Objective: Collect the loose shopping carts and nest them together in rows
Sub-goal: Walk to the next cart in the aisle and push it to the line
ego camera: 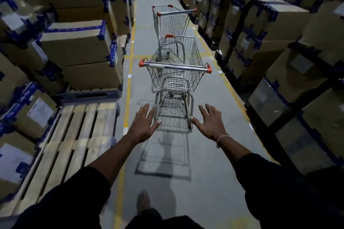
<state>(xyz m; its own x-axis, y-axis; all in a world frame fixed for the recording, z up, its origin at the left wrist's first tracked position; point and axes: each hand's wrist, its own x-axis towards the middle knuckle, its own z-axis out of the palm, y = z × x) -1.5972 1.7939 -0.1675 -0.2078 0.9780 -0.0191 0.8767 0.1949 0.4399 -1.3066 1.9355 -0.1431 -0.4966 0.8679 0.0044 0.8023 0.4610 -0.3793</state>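
Near cart (176, 72) mid-aisle on floor (204, 154), nose just behind far cart (172, 20), not nested; left hand (142, 123) and right hand (210, 123) behind handle (175, 66), fingers spread, holding nothing, clear of cart

Floor (208, 154): grey concrete aisle with yellow painted lines.
Near cart (176, 72): stands on the floor mid-aisle.
Far cart (172, 20): stands just beyond it.
Pallet (74, 143): bare wood, on the left.
Boxes (80, 46): stacked along both sides.
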